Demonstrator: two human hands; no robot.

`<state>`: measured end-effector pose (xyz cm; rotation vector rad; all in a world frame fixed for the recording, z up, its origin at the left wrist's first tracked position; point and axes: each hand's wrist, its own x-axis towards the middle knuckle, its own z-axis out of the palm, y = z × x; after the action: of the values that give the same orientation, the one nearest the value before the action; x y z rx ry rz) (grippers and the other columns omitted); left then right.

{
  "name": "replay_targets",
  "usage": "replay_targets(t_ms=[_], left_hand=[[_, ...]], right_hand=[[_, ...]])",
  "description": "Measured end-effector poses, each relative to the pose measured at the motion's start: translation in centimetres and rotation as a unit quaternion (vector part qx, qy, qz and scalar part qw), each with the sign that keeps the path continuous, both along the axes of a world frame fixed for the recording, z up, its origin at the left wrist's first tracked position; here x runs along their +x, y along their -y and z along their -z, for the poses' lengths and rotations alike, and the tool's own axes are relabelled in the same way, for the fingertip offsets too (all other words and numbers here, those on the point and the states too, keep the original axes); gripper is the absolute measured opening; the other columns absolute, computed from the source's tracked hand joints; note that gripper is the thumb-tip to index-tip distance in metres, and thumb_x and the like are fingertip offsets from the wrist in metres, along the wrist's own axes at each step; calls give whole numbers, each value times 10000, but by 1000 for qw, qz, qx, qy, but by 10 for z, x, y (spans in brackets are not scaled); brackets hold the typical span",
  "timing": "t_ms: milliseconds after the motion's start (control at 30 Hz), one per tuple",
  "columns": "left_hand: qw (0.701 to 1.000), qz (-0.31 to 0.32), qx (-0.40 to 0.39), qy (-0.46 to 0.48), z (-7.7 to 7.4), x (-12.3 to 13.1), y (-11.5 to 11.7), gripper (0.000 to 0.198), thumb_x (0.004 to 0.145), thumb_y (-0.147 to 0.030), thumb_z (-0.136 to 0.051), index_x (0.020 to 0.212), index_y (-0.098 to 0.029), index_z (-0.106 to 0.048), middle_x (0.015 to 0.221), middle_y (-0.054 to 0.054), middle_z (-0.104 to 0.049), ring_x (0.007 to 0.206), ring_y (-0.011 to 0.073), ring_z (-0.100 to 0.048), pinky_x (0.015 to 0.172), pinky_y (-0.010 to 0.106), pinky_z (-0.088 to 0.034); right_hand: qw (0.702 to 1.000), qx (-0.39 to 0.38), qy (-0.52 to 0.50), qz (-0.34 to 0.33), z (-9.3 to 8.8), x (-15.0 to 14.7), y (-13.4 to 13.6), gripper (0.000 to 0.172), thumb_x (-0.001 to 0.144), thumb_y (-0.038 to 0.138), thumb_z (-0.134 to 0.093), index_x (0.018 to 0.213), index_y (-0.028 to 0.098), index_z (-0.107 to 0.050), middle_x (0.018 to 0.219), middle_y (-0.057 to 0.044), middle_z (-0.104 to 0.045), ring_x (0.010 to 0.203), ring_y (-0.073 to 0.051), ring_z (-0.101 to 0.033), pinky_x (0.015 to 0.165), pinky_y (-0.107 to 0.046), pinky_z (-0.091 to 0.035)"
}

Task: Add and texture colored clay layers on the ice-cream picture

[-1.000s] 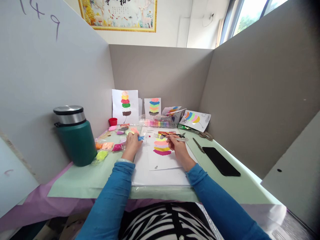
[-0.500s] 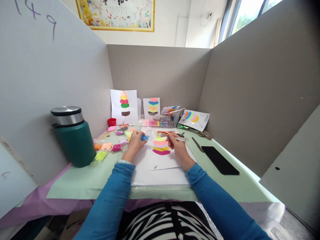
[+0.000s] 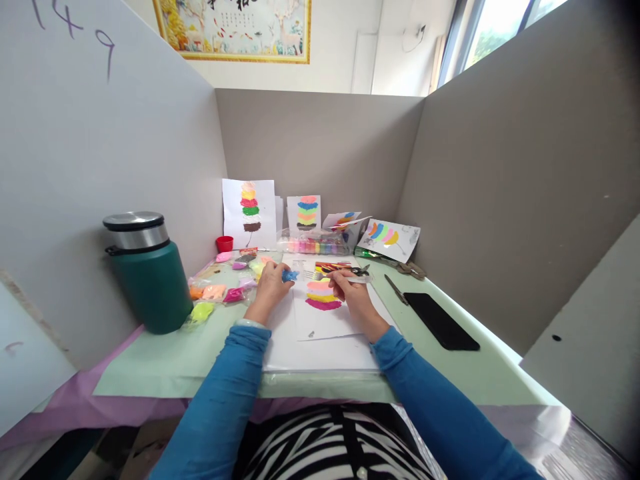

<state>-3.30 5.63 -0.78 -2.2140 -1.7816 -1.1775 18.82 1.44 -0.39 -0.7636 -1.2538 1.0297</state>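
Relative to the striped sheet (image 3: 327,325), the left hand (image 3: 271,285) pinches blue clay (image 3: 289,275) by its far left edge, while the right hand (image 3: 351,291) grips a fork (image 3: 361,280) crosswise over its far part, tines pointing left toward the clay.

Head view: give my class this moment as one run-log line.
Left hand: holds blue clay; right hand: holds fork over striped sheet; green flask: upright, at left

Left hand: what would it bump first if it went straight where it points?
Besides the blue piece it holds, the left hand would probably meet the clear pack first; depth is unclear.
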Motion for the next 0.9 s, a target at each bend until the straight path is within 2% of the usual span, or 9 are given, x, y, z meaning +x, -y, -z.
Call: replay_targets(t_ms=[367,633,900], left_hand=[[999,51,11,-8,-1,4,4,247,729,-183,-699,967,-210,-638,948,48,-503,898,215,-551,814,343,-467],[995,93,21,0,-2,9,7,249,714,-156,-700,948,-217,-640,944,34,-505,897,201,-553,823,336,-475],[996,86,16,8,-3,11,8,235,725,-156,-694,947,-212,-638,932,31,-509,897,201,-564,826,339,-480]], right_hand=[[998,17,50,18,2,-2,-2,394,730,575,-684,758,182,-703,651,-12,-627,472,-87,-487,436,-229,-358],[998,-48,-36,-9,-1,-2,-1,452,651,591,-739,738,153,-669,630,-29,-648,435,-82,-482,373,-209,-315],[996,-40,-74,2,-2,-1,-5,452,634,588,-753,728,154,-669,611,-27,-641,430,-83,-485,363,-206,-302]])
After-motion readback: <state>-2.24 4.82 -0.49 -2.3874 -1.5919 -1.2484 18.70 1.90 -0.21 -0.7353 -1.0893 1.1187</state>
